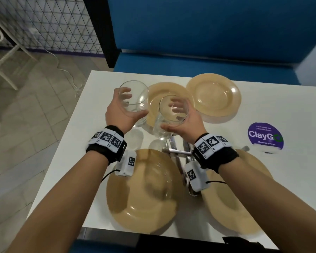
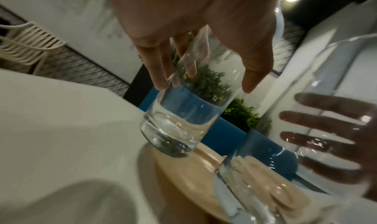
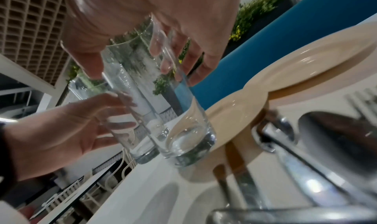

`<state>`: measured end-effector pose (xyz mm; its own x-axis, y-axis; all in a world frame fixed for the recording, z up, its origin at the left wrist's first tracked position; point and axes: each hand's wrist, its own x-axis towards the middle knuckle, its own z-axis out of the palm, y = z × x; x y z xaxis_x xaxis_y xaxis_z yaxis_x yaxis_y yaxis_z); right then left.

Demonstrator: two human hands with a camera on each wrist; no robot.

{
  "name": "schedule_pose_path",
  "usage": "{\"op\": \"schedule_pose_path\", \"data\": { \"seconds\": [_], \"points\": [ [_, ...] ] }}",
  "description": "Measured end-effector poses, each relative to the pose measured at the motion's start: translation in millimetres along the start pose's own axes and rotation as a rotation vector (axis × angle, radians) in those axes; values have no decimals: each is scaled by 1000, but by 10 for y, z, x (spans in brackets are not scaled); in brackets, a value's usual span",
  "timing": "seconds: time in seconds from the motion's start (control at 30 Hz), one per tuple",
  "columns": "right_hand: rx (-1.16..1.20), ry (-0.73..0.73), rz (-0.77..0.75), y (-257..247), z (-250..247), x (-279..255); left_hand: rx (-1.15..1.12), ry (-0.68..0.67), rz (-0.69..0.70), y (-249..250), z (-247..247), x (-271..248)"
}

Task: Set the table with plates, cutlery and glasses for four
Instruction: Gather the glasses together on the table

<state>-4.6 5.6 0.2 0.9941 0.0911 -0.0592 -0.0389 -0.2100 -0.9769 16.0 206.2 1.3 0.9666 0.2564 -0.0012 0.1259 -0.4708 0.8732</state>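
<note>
My left hand (image 1: 133, 103) grips a clear tumbler (image 1: 135, 92) near its rim, held above the far left of the white table (image 1: 91, 125). In the left wrist view the left hand (image 2: 204, 79) has thumb and fingers round this tumbler (image 2: 175, 127), whose base hangs over a plate's edge. My right hand (image 1: 171, 115) grips a second tumbler (image 1: 162, 132) just right of the first; the right wrist view shows that hand (image 3: 142, 72) round the glass (image 3: 187, 138). Tan plates lie far left (image 1: 164, 90), far right (image 1: 213, 95), near left (image 1: 144, 189) and near right (image 1: 244, 207). Cutlery (image 1: 177, 156) lies bunched between the near plates.
A purple round sticker (image 1: 265, 136) is on the table at the right. A blue bench (image 1: 190, 61) runs behind the far edge. The table's left edge drops to a tiled floor with a white chair (image 1: 0, 52) beyond. The two far plates overlap.
</note>
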Motion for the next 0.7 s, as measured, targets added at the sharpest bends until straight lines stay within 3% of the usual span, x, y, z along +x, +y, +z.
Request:
{"op": "schedule_pose_path", "data": {
  "seconds": [0.17, 0.37, 0.57, 0.7],
  "points": [
    [11, 131, -13, 76, -711, -34, 20, -37, 55, 493, 570, -146],
    [-90, 299, 1, 315, -2020, -229, -110, -97, 79, 1094, 1676, -451],
    [-129, 486, 97, 643, -3230, -490, -161, -178, 56, 1628, 2786, -870],
    [-124, 617, 181, 893, -3847, -673, -156, -301, 72, 1899, 3473, -1097]
  ]
}}
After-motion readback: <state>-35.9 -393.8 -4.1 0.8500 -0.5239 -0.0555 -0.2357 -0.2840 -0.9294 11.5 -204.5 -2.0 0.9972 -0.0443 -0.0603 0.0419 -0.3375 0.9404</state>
